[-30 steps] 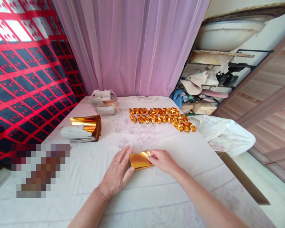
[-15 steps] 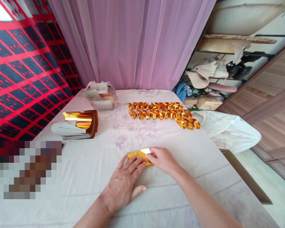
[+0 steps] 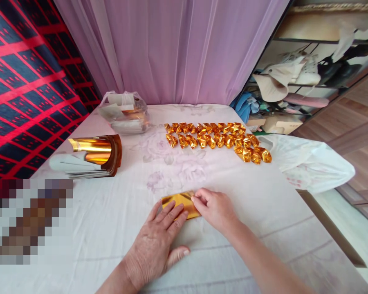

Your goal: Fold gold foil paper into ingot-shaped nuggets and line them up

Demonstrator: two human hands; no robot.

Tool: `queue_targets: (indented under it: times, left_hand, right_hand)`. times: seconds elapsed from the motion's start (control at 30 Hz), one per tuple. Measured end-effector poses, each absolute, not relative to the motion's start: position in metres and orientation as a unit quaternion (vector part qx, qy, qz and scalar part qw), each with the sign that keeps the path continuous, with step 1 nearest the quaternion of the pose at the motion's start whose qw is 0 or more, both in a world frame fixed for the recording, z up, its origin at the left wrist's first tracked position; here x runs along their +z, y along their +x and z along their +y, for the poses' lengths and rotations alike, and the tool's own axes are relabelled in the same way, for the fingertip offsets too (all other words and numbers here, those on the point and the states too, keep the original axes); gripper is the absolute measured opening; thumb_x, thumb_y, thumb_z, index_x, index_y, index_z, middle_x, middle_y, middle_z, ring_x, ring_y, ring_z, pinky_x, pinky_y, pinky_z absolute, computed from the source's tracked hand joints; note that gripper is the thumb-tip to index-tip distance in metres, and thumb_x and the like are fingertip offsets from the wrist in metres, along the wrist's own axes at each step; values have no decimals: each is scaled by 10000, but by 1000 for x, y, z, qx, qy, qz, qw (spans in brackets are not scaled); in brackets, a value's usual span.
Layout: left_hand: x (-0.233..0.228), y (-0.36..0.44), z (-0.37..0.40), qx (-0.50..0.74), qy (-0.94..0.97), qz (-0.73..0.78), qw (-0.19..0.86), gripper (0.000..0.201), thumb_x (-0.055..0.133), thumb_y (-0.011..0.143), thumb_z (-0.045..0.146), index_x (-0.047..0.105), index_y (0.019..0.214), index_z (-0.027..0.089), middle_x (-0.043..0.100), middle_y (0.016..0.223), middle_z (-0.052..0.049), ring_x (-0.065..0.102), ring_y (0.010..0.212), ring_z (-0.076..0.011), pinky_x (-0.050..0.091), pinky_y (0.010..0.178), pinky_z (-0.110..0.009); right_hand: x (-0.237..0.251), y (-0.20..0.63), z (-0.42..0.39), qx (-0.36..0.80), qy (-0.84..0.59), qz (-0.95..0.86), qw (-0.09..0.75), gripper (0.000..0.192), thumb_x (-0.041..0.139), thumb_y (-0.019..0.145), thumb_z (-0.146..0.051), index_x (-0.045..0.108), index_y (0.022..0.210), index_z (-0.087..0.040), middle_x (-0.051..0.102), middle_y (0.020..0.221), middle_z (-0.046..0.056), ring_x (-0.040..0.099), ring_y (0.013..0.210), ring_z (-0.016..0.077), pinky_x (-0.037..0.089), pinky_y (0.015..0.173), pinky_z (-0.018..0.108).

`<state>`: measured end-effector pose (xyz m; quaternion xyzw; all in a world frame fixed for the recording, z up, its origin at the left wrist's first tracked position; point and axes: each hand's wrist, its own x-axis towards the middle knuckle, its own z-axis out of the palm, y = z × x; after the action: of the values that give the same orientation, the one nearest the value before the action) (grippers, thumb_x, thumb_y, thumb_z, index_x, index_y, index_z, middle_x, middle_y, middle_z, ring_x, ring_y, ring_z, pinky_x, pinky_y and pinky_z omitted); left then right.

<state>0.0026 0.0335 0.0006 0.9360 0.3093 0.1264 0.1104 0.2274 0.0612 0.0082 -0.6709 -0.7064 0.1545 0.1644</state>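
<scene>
The gold foil sheet [image 3: 181,203] lies flat on the desk [image 3: 116,220], which is covered by a pale floral cloth, just below the centre of the view. The left hand [image 3: 159,241] rests palm down at 7 o'clock of the sheet, its fingers spread wide and flat, the fingertips pressing the sheet's lower left part. The right hand [image 3: 214,208] sits at 3 o'clock of the sheet, fingers curled, pinching the sheet's right edge between thumb and fingertips. At 12 to 1 o'clock, well apart, folded gold pieces [image 3: 216,139] lie in rows. At 10 o'clock stands a stack of gold sheets [image 3: 90,157], curled upward at one end. At 11 o'clock lies a clear plastic bag [image 3: 124,112] with paper inside. At 3 o'clock, at the desk edge, rests a white plastic bag [image 3: 309,161]. No legible writing is visible on any item.
</scene>
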Motion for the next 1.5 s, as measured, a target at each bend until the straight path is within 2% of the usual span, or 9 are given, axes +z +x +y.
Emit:
queue_targets:
  times: [0.33,1.5]
  left_hand:
    - [1,3,33,116,932,317,132,756,443,930,621,242,1540,223,420,1521,-105,339,1424,-312,164,1198,-562]
    - [1,4,33,109,930,326,129,735,444,929,624,283,1524,224,432,1516,-91,332,1426,-312,196,1185,-547]
  right_hand:
    - [6,228,60,125,-666,-720,153,243,507,892,-355,658,735,-247,663,562,-15,585,503,137,289,524,262]
    - [4,224,59,91,-677,-718,136,227,525,896,-344,620,722,-234,693,598,-9,618,514,140,263,522,271]
